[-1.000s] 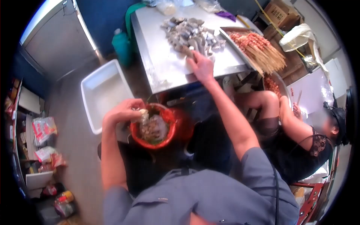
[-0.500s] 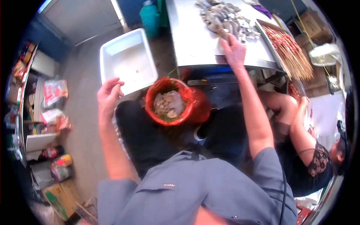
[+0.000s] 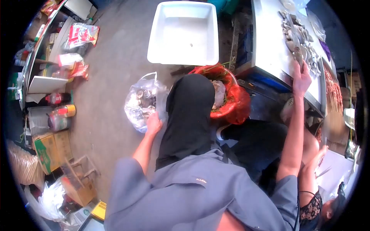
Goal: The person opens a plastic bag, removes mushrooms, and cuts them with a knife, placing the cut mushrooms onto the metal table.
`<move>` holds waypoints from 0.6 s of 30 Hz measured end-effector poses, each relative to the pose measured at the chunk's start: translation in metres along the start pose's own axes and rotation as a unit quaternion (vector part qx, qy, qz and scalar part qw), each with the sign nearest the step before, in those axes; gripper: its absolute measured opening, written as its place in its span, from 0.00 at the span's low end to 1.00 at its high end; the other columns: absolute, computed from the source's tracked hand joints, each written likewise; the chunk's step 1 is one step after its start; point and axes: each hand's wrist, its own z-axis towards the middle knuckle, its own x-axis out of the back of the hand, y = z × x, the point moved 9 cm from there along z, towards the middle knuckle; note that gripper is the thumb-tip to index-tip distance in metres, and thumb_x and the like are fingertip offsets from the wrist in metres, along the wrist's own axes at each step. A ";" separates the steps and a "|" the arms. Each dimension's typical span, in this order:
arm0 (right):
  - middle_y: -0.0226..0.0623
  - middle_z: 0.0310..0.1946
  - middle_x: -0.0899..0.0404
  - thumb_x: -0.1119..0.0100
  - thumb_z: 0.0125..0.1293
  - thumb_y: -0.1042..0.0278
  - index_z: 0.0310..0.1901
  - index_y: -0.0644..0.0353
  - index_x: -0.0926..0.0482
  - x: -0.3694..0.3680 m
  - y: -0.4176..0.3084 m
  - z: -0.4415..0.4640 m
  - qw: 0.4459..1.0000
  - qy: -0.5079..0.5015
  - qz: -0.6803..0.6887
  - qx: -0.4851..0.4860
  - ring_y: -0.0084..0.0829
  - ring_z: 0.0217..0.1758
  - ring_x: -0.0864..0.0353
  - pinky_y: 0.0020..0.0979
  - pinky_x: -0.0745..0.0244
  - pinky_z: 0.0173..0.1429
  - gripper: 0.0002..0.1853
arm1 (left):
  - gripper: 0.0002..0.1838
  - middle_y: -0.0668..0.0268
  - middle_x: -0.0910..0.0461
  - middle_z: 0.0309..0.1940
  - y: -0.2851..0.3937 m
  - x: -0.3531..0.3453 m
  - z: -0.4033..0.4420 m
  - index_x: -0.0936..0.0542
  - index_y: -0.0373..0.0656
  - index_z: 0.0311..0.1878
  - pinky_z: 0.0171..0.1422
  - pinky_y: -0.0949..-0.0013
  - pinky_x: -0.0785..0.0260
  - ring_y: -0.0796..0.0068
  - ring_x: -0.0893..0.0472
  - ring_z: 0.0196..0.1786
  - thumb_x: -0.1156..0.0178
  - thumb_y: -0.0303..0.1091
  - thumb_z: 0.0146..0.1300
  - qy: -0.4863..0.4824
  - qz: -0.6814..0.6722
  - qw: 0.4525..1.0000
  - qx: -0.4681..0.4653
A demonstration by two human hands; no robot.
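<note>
My right hand (image 3: pixel 301 80) is closed around the dark handle of a knife (image 3: pixel 297 46), whose blade points away over a heap of grey-white pieces (image 3: pixel 308 50), perhaps shellfish, on the white table (image 3: pixel 269 46). Low beside my left knee, my left hand (image 3: pixel 154 123) is closed at the near right edge of a clear plastic bag (image 3: pixel 135 111). Similar pale pieces lie inside that bag. Whether the fingers also hold a piece is hidden. A bucket lined with a red bag (image 3: pixel 239 102) stands between my legs, partly covered by my knee.
A white plastic tub (image 3: pixel 183 57) lies ahead with a small dark speck in it. Skewers (image 3: pixel 333 92) are piled at the table's right. Another person's arm (image 3: pixel 314 161) is close on my right. Shelves with packets (image 3: pixel 83 34), bottles (image 3: pixel 58 98) and cartons (image 3: pixel 50 148) line the left.
My view has swung left and down, bringing the plastic bag into sight. My left hand has gone from open air near the tub down to the bag. The right hand keeps the knife.
</note>
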 end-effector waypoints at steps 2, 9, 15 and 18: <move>0.42 0.38 0.14 0.41 0.68 0.47 0.59 0.54 0.20 0.001 -0.003 -0.001 1.000 -0.001 -0.009 0.002 0.34 0.40 0.16 0.32 0.25 0.48 0.25 | 0.13 0.50 0.19 0.40 -0.001 -0.008 0.005 0.22 0.39 0.40 0.52 0.48 0.28 0.45 0.20 0.47 0.42 0.30 0.50 -0.084 0.014 0.996 -0.032; 0.42 0.37 0.14 0.40 0.68 0.47 0.59 0.54 0.19 0.001 -0.002 0.001 0.999 0.011 -0.027 0.022 0.32 0.38 0.16 0.32 0.24 0.46 0.25 | 0.10 0.51 0.16 0.37 -0.050 -0.010 -0.001 0.18 0.40 0.35 0.48 0.49 0.25 0.47 0.16 0.45 0.42 0.33 0.53 -0.268 0.110 0.957 -0.022; 0.40 0.34 0.14 0.41 0.68 0.46 0.57 0.52 0.18 0.002 -0.003 0.001 0.998 0.010 -0.060 0.010 0.31 0.35 0.16 0.33 0.24 0.45 0.23 | 0.15 0.48 0.16 0.44 -0.091 0.022 -0.026 0.15 0.39 0.43 0.53 0.51 0.25 0.48 0.16 0.49 0.46 0.35 0.59 -0.327 0.148 0.927 0.105; 0.40 0.36 0.14 0.41 0.69 0.46 0.57 0.52 0.19 0.002 0.002 0.002 0.997 -0.002 -0.077 -0.002 0.31 0.37 0.15 0.32 0.24 0.46 0.23 | 0.15 0.49 0.16 0.44 -0.087 0.033 -0.031 0.15 0.42 0.44 0.52 0.52 0.24 0.49 0.16 0.50 0.45 0.35 0.57 -0.325 0.145 0.929 0.098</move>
